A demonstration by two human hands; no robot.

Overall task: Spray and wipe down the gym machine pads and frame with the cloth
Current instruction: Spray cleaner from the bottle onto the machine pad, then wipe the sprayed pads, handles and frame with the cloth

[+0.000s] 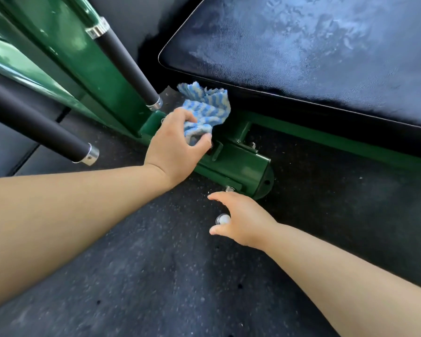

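Frame-wiping: the left hand (178, 142) grips the cloth (204, 109) against the green frame (241, 164) beneath the pad (301, 49). The right hand (243, 220) curves its fingers (213, 197) over a small pale object (223, 218), hold unclear. The next move is probably rubbing along the frame.

- A dark grey rubber floor flecked with pale specks (156, 276) is spreading across the whole lower view.
- Soft light is paling its near part, while the far right part is lying in shadow.
- A thin dark seam between floor mats (26, 159) is running diagonally at the left.
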